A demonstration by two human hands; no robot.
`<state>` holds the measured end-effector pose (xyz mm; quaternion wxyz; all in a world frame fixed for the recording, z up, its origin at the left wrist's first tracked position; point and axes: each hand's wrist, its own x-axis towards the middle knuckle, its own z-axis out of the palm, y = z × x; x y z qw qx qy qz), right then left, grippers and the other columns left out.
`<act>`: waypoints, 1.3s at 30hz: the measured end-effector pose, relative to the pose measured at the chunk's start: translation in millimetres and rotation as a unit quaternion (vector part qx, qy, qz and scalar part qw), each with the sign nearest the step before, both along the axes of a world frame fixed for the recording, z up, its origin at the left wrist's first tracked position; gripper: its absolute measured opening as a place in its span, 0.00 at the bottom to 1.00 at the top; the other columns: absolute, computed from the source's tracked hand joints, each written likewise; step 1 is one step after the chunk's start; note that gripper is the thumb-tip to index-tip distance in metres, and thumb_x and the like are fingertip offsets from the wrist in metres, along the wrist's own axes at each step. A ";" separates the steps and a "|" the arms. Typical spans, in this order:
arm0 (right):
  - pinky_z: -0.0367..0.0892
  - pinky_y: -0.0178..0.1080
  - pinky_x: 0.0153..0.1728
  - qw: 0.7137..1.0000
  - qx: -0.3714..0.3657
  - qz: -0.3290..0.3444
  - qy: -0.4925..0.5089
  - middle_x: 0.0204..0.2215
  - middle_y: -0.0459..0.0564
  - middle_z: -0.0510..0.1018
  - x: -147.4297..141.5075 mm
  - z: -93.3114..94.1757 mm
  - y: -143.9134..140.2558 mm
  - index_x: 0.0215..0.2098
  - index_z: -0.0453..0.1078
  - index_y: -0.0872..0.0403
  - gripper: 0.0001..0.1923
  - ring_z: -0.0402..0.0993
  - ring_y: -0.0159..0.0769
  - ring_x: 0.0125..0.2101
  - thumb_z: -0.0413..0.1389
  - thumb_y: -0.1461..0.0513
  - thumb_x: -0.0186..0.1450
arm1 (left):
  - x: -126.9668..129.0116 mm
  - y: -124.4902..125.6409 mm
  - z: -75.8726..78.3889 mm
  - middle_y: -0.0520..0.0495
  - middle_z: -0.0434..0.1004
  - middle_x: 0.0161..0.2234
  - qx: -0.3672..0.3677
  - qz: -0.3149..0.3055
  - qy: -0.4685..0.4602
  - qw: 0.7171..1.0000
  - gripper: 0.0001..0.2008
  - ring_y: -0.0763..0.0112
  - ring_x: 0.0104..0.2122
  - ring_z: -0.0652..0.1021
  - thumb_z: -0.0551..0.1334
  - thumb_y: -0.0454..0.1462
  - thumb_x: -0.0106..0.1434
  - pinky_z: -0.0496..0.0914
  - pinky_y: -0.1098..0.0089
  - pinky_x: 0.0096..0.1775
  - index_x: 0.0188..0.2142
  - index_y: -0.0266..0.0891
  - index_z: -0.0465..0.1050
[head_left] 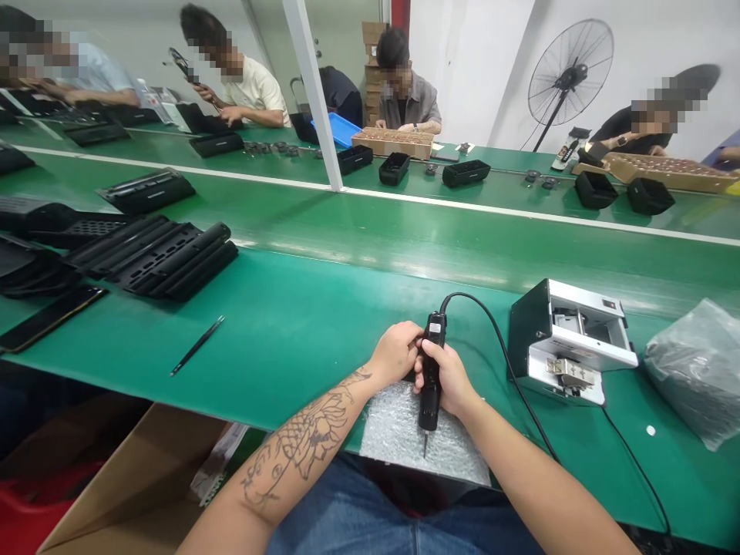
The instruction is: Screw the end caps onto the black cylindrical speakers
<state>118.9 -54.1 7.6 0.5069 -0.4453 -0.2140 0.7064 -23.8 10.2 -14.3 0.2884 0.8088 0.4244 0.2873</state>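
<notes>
My right hand (449, 379) grips a black electric screwdriver (431, 389), its bit pointing toward me over a grey foam pad (398, 435) at the table's near edge. A black cable (497, 339) runs from the top of the tool. My left hand (398, 351) rests against the upper part of the screwdriver, fingers curled on it. Whether a small part lies under the hands is hidden.
A grey and white screw feeder box (570, 339) stands right of my hands, with a plastic bag (697, 370) beyond it. Black tweezers (196, 346) and stacked black plastic housings (156, 258) lie to the left. Several other people work across the green conveyor (405, 231). A cardboard box (132, 478) sits below left.
</notes>
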 end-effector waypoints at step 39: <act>0.74 0.42 0.17 0.992 -0.112 0.001 -0.060 0.23 0.46 0.74 15.3 -9.8 -3.0 0.39 0.75 0.48 0.24 0.70 0.37 0.18 0.75 0.49 0.50 | 10.6 4.9 -14.5 0.40 0.86 0.50 0.065 -0.061 0.108 0.990 0.09 0.60 0.49 0.82 0.62 0.34 0.70 0.76 0.62 0.51 0.47 0.39 0.78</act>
